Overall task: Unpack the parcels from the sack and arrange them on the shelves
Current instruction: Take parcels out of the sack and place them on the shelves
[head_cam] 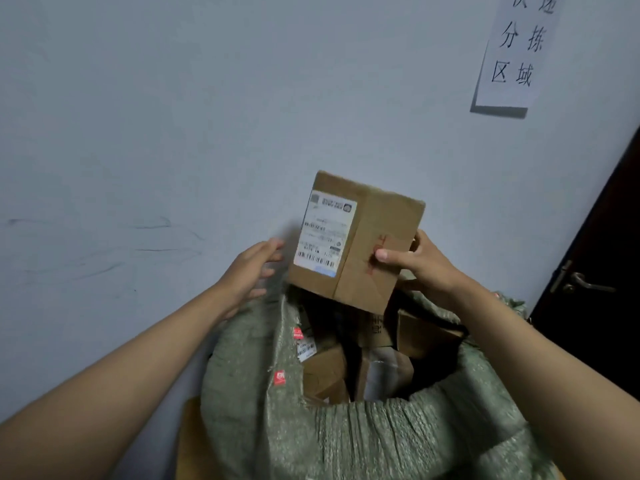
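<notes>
Nearest to me, a green woven sack [346, 438] stands open, its mouth rolled down into a thick rim. A small red tag [279, 377] is stuck to its inner wall; the print on it is too small to read. Inside the sack lie several brown cardboard parcels [325, 375], packed close and partly in shadow, one with a white label [306, 349] I cannot read.

Above the sack's far edge, my right hand [419, 261] holds a brown cardboard box [360, 244] in a firm grip, thumb pressed on the near face and fingers wrapped behind the right side. The box is tilted and clear of the sack. A white shipping label [323, 232] with barcodes covers its left face; the text is blurred. Faint red marks show beside my thumb.

My left hand [252, 275] reaches toward the box with fingers spread and relaxed, its grip wide and holding nothing, just beside the box's left edge.

Behind everything is a pale grey wall [156, 116] with faint scuff marks at left. High on the right, a white paper sign [516, 53] carries Chinese characters, including 分拣区域. At far right is a dark door [602, 271] with a metal lever handle [585, 282].
</notes>
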